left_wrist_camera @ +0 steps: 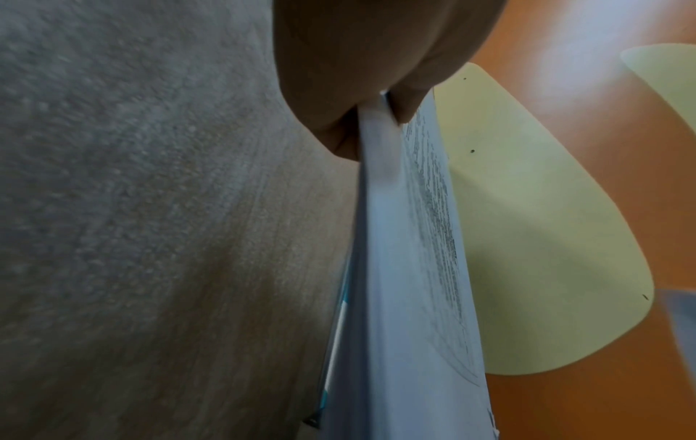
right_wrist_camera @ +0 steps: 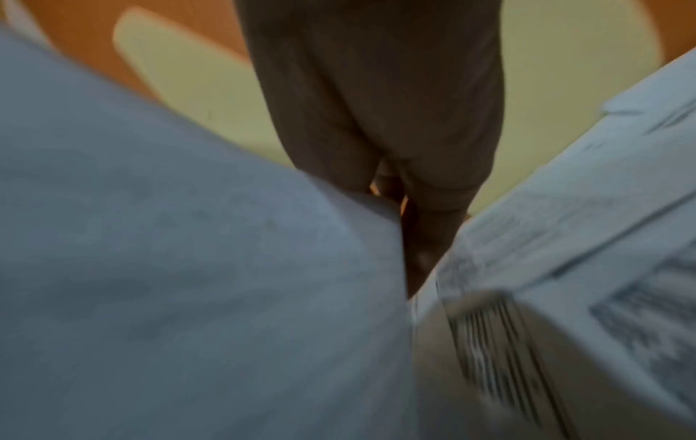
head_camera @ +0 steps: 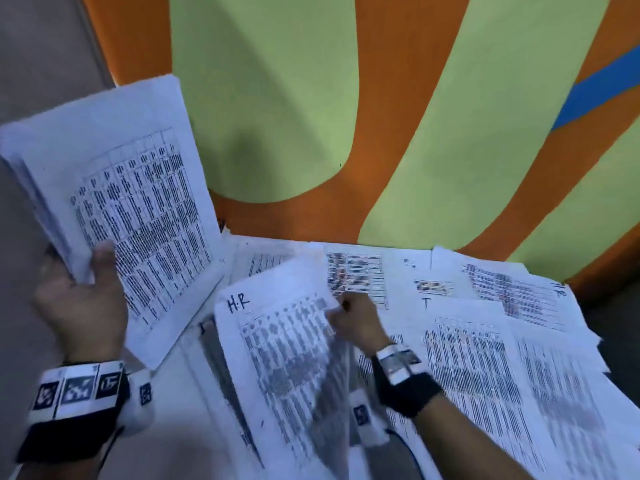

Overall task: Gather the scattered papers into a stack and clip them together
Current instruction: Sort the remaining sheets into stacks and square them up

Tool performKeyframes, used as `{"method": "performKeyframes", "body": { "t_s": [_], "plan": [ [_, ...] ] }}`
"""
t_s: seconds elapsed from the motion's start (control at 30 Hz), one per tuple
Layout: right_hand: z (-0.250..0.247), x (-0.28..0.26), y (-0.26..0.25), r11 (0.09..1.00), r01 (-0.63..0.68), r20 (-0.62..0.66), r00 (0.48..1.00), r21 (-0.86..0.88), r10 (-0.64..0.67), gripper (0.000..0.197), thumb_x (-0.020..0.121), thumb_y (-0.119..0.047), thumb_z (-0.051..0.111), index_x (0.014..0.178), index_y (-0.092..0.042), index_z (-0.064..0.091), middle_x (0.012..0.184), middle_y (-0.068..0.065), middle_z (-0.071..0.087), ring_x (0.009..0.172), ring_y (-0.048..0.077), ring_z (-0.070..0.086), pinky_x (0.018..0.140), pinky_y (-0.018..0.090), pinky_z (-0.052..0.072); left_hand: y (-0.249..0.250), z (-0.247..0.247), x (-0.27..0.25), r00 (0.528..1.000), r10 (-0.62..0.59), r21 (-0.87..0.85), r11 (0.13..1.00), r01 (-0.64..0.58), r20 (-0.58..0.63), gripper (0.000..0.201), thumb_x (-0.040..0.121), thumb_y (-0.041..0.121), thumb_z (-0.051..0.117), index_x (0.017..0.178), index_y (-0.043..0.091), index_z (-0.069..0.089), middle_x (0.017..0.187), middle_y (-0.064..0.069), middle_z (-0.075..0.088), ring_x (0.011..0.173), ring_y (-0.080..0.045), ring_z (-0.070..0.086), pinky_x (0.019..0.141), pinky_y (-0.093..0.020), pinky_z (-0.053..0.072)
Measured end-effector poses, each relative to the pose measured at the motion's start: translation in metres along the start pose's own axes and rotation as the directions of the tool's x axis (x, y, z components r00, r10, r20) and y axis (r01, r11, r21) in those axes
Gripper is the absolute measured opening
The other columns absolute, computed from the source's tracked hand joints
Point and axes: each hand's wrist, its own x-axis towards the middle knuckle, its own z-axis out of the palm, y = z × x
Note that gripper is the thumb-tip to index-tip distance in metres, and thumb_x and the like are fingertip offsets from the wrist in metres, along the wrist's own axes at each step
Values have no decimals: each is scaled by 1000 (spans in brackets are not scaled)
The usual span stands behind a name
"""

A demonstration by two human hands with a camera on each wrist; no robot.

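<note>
A: Where are the papers?

B: Split up. The left hand (head_camera: pixel 81 299) holds a stack (head_camera: pixel 117 209) raised and tilted at the left, printed table facing up. The thumb lies on top near the lower edge and the fingers are curled underneath. The left wrist view shows the same pinch edge-on: the stack (left_wrist_camera: pixel 395 268) squeezed between thumb and fingers, several sheets thick.

A: And the right hand?

B: The right hand (head_camera: pixel 356 322) is closed on a sheet (head_camera: pixel 277 348) marked "H.R" in pen at its top left. It pinches the sheet's right edge, and that edge is lifted and curling, blurred. In the right wrist view the fingers (right_wrist_camera: pixel 380 119) point down between the sheet (right_wrist_camera: pixel 188 253) on the left and flat pages on the right; the exact grip there is too blurred to read.

A: The others?

B: The loose sheets (head_camera: pixel 485 341) lie overlapping on the surface, spread from the middle out to the right, most with dense printed tables. One (head_camera: pixel 426 292) has a handwritten "T". Another sheet, at the far right, has pen marks in its corner that I cannot read.

A: Any clip?

B: I cannot make one out.

A: What is behind?

B: A wall (head_camera: pixel 381 116) painted orange with big pale green shapes and a blue stripe at the upper right. Both wrists wear black bands with printed markers
</note>
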Motion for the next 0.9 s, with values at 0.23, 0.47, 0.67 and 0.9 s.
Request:
{"method": "performKeyframes", "body": {
  "t_s": [0.23, 0.47, 0.67, 0.9],
  "plan": [
    [71, -9, -6, 903, -48, 87, 992, -426, 94, 71, 74, -29, 75, 129, -5, 36, 122, 18, 48, 113, 37, 50, 86, 44, 50, 8, -16, 1, 999, 27, 33, 999, -28, 47, 34, 92, 58, 47, 88, 24, 48, 79, 27, 48, 77, 14, 44, 74, -22, 42],
    [50, -4, -1, 974, -59, 142, 986, -219, 92, 20, 76, -14, 68, 63, -9, 53, 65, 5, 57, 74, 23, 62, 50, 22, 46, 21, -20, -12, 1000, -5, 127, 992, 8, -21, 33, 83, 74, 44, 90, 43, 56, 78, 20, 51, 74, 20, 47, 77, -28, 44],
    [-9, 37, 3, 951, -187, -105, 970, 246, 218, 27, 71, -7, 69, 48, -12, 58, 41, -2, 50, 42, 11, 46, 52, 26, 38, 37, -32, -12, 986, 162, -12, 987, -162, 38, 49, 90, 51, 56, 96, 2, 63, 87, -14, 63, 75, -4, 58, 71, -25, 44],
    [43, 72, -12, 929, -355, -23, 935, -103, 355, 43, 68, -36, 78, 92, -4, 63, 96, 15, 67, 91, 27, 64, 72, 30, 53, 43, -38, -14, 989, 134, -48, 990, -131, 62, 51, 91, 45, 58, 97, -6, 60, 90, -23, 63, 76, -8, 59, 72, -24, 45]
  ]
}}
